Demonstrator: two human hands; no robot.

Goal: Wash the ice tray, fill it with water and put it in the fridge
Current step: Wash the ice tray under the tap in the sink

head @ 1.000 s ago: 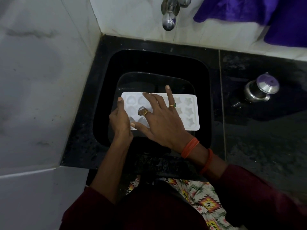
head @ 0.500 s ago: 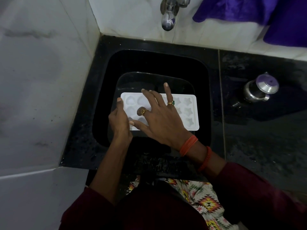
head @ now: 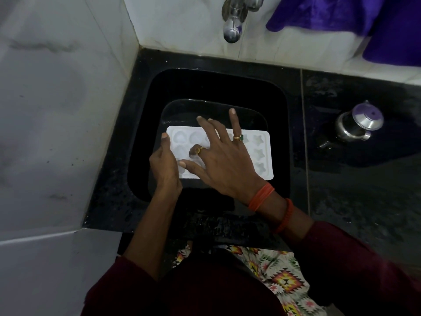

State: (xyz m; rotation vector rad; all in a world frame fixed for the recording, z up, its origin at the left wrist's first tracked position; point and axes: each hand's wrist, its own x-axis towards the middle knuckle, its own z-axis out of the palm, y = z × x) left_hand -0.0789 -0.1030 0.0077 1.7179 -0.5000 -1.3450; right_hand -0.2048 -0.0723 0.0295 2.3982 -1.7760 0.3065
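Observation:
A white ice tray with heart and star moulds lies level inside the black sink. My left hand grips the tray's left end, thumb on its top edge. My right hand lies spread over the tray's middle with straight fingers, the index finger bent down into a mould and the little finger reaching past the far edge. It hides the middle moulds. The steel tap hangs above the sink's back edge, with no water seen running.
A steel pot with a lid stands on the wet black counter right of the sink. Purple cloth hangs at the top right. White tiled walls close the left and back sides.
My right hand's fingers have slid slightly toward the tray's far edge and spread wider. The tray and my left hand stay in place.

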